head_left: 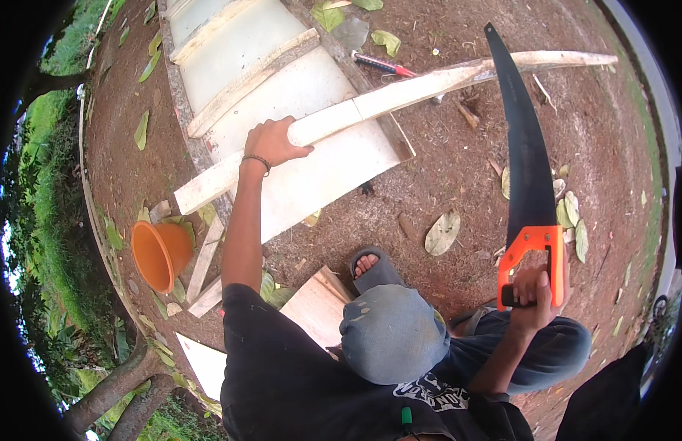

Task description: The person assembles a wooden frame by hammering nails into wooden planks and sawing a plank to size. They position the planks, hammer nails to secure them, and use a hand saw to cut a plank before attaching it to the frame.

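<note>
My left hand grips a long pale wooden plank near its left part, thumb along the near edge. The plank lies slantwise across a white panel with wooden crosspieces and reaches past it on both sides. A thin dark line crosses the plank right of my hand. My right hand is closed around the orange handle of a handsaw. Its dark curved blade points away from me, with the upper part overlapping the plank's right part in view. I cannot tell whether blade and wood touch.
An orange bucket stands at the left beside wood offcuts. Near my knee lies a short board. Beyond the plank is a slim red-and-black tool. Dry leaves litter the dirt, and tree trunks rise at lower left.
</note>
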The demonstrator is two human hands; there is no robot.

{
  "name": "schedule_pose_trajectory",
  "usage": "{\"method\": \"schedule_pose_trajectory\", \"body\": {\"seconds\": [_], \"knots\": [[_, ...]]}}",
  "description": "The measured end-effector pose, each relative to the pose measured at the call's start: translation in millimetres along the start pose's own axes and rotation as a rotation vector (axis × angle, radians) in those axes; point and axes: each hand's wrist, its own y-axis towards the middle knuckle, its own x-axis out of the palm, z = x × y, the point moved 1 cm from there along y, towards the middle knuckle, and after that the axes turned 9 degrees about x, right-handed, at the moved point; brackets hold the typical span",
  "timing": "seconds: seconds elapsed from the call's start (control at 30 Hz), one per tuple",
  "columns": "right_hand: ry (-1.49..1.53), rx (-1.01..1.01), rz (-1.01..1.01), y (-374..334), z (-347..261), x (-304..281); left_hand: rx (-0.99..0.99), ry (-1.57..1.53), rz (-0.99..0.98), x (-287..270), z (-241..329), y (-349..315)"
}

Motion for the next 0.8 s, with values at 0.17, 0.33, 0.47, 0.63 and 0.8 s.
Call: {"method": "schedule_pose_trajectory", "body": {"seconds": [0.17,0.33,0.47,0.63,0.8], "knots": [[0.373,0.21,-0.003,51,89,72,-0.024,0.039,0.02,1,6,-5],[0.563,0.428,-0.121,86,156,65,0.038,-0.041,0.155,8,15,-5],[1.049,0.675,-0.104,92,229,42,0.072,0.048,0.176,22,7,-4],[1.134,0.765,0.052,101,277,66,0.007,0.215,-0.218,-17,8,-19],[1.339,0.952,0.091,91,298,114,0.113,0.16,-0.281,-62,55,-67]]}}
